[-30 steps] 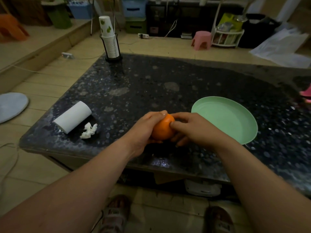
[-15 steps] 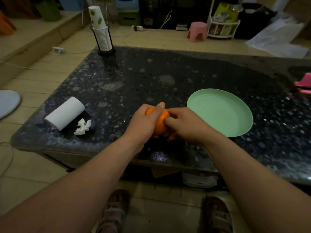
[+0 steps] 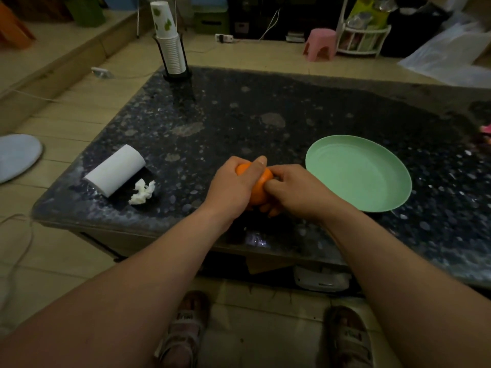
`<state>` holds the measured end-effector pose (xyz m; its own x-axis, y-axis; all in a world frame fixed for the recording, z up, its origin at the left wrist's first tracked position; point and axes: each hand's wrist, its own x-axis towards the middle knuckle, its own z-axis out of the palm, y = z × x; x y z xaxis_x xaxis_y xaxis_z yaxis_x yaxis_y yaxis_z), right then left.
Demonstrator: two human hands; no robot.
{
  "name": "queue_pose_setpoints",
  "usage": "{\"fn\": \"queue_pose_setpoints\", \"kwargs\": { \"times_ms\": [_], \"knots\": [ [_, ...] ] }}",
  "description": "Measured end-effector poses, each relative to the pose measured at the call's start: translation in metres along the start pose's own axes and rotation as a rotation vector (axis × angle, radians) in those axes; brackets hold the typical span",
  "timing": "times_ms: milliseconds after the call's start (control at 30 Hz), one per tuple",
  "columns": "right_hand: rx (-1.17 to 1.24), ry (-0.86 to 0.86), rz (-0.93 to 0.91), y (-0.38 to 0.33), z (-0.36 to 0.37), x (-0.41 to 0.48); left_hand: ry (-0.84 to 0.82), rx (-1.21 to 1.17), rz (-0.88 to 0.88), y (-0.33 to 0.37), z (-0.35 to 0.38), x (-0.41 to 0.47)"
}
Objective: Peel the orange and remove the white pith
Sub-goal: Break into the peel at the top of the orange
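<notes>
Left hand (image 3: 231,187) crept over orange (image 3: 259,192); grip curled round it, right hand (image 3: 297,193) likewise; plate (image 3: 358,176) beside.

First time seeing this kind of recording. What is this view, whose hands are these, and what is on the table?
No machine here: a person wears one camera on the head, looking forward and down at their own hands. The left hand and right hand both grip an orange over the dark table. No loose peel shows. On the table: a green plate at right, a white paper roll and crumpled tissue at left, paper cups in a holder at the far edge.
</notes>
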<state>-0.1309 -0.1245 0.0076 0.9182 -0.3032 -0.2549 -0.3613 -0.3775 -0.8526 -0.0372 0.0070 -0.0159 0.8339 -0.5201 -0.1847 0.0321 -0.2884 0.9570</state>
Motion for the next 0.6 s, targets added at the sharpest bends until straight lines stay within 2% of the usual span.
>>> {"fn": "queue_pose_setpoints", "kwargs": {
  "times_ms": [167, 233, 400, 600],
  "knots": [
    [0.446, -0.169, 0.129, 0.002, -0.013, -0.006, -0.060, -0.146, -0.149, 0.005, -0.011, 0.003],
    [0.512, -0.181, 0.147, 0.001, -0.016, -0.006, -0.061, -0.178, -0.168, 0.006, -0.012, 0.004],
    [0.206, -0.068, 0.079, -0.002, -0.017, -0.005, -0.056, -0.127, -0.106, 0.008, -0.011, 0.004],
    [0.036, -0.039, 0.078, 0.002, -0.008, 0.000, 0.025, 0.071, 0.057, 0.000, 0.000, -0.001]
  ]
}}
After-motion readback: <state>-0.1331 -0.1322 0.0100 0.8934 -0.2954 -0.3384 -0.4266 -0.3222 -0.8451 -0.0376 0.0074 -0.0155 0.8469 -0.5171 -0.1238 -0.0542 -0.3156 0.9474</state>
